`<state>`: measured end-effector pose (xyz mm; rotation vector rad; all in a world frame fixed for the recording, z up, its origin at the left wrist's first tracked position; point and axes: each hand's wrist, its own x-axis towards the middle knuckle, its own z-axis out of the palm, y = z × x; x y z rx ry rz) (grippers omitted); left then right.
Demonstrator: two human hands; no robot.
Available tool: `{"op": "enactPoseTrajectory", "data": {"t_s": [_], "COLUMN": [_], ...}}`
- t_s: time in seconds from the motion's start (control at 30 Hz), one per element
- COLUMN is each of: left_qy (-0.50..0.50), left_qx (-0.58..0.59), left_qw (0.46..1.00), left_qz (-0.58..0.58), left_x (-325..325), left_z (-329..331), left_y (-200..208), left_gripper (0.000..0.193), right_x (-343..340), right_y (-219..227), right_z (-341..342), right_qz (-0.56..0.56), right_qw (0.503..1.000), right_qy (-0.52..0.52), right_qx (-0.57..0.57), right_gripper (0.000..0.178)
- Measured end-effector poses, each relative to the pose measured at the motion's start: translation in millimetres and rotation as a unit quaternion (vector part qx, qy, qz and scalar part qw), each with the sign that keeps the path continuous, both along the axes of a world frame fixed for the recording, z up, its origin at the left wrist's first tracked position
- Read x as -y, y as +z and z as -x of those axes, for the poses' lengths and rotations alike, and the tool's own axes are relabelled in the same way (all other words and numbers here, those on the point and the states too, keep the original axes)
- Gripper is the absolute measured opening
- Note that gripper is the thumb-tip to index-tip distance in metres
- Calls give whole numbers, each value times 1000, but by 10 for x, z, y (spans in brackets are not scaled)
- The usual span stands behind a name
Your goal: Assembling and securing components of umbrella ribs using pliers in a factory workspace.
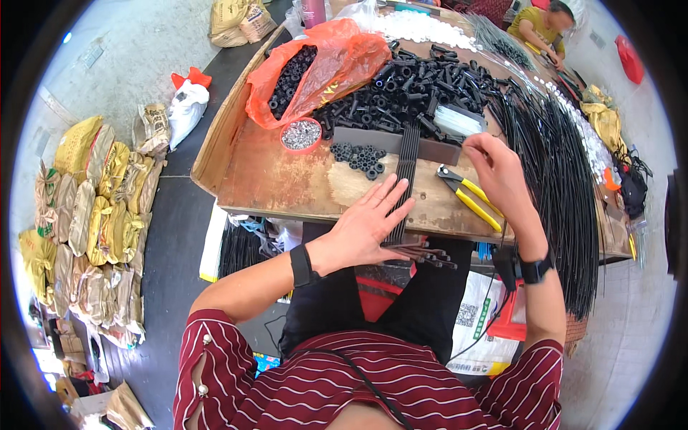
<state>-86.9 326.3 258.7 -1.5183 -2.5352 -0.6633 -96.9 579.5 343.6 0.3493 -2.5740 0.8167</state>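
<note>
My left hand (364, 226) lies flat with its fingers stretched out against a row of thin black rods (408, 154). These rods run side by side over the table's front edge, and their near ends stick out below my hand. My right hand (499, 175) is raised to the right of the rods, thumb and fingertips pinched together; whatever is between them is too small to tell. Cutting pliers with yellow handles (473, 203) rest on the wood between my hands. Small round black nuts (360, 157) sit in a cluster left of the rods.
Beyond a low grey strip (362, 138) lies a heap of black plastic fittings (423, 86). A red-rimmed bowl (301, 135) of small metal pieces and an orange bag (344, 50) stand left. Long black rods (555, 165) hang over the right edge. Another person (541, 32) works at the far right.
</note>
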Motion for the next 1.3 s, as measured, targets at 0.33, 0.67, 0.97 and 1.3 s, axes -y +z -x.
{"op": "enactPoseTrajectory", "data": {"t_s": [0.33,0.67,0.97,1.3], "left_qy": [4,2,-4,-1], "left_qx": [3,-13,-36,5], "left_qw": [1000,1000,999,1000], "left_qz": [-12,-4,8,-16], "left_x": [13,9,3,7], "left_z": [-21,-2,19,1], "left_y": [0,-3,-37,-35], "left_gripper": [91,89,92,87], "right_x": [-132,-117,-129,-67], "right_y": [-387,-490,-528,-516], "right_z": [724,772,803,788], "right_qz": [-144,-133,-125,-166], "right_qw": [988,990,991,985], "right_qy": [52,40,43,36], "right_qx": [13,9,9,-9], "right_gripper": [11,12,12,13]}}
